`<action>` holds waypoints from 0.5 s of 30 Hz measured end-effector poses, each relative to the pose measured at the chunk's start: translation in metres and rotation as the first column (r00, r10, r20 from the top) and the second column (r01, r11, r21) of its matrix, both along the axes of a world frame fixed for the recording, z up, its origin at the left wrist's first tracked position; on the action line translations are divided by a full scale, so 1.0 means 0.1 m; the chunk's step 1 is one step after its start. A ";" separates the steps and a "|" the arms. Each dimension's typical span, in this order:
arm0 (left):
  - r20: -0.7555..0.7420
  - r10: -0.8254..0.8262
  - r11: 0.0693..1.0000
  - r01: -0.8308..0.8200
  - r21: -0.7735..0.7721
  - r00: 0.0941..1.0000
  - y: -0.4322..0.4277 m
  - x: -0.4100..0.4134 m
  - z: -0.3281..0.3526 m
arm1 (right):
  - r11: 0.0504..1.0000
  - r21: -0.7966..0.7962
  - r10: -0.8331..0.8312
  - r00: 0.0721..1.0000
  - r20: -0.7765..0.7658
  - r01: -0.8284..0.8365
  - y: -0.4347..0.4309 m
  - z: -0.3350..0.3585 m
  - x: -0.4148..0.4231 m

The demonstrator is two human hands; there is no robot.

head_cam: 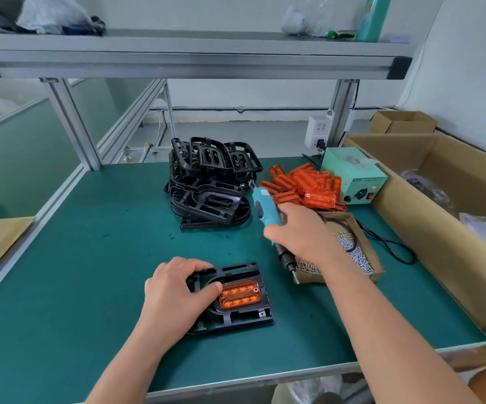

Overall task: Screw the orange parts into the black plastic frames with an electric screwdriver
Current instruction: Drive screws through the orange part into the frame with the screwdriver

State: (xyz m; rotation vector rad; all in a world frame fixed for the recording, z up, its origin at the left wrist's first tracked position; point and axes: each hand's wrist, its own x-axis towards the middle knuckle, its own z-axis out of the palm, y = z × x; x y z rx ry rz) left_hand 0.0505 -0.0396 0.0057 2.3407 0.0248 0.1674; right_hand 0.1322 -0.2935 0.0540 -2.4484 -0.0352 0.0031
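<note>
Near edge of surface: black plastic frame [236, 319] laid flat on the green surface [90, 272], squarely before the person, so that it can be worked on from above.
Orange part [239, 294]: seated in the frame's middle recess; whether any screw is already in cannot be told.
Left hand [174, 290]: fingers [212, 287] curled over the frame's far-left edge, thumb pressed on the orange part's left end; both pieces are judged to be pinned against shifting.
Right hand [303, 231]: fingers wrapped fully round the electric screwdriver [265, 209]; the tool is tilted, its bit end lowered to the screw box.
Screw box [308, 277]: open cardboard tray of loose screws [358, 256], set just right of the frame within the tool hand's reach; a screw is judged to be sought.
Stock: frame pile [206, 185] and orange heap [306, 185] stacked side by side at the back, clear of the working spot.
</note>
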 end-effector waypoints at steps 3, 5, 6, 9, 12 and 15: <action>0.002 0.000 1.000 0.000 -0.003 1.000 -0.01 -0.01 0.01 | 0.911 0.411 0.008 1.000 0.000 -0.008 -0.14 0.02 -0.12; -0.001 -0.002 1.000 0.002 -0.009 1.000 0.00 -0.01 0.02 | 0.779 0.627 0.000 1.000 0.000 0.000 -0.25 0.00 -0.17; -0.002 -0.004 1.000 0.003 -0.011 1.000 0.00 -0.01 0.02 | 0.711 0.703 -0.006 1.000 0.004 0.001 -0.31 -0.01 -0.20; -0.006 -0.007 1.000 0.007 -0.016 1.000 0.00 -0.02 0.03 | 0.491 0.871 -0.007 1.000 0.023 -0.016 -0.51 -0.11 -0.31; -0.006 -0.011 1.000 0.011 -0.015 1.000 0.01 -0.01 0.02 | 0.310 0.950 -0.028 0.998 0.049 -0.038 -0.66 -0.21 -0.36; -0.015 -0.018 1.000 0.017 -0.016 1.000 0.02 -0.01 0.02 | 0.213 0.973 -0.039 0.994 0.104 -0.093 -0.76 -0.26 -0.39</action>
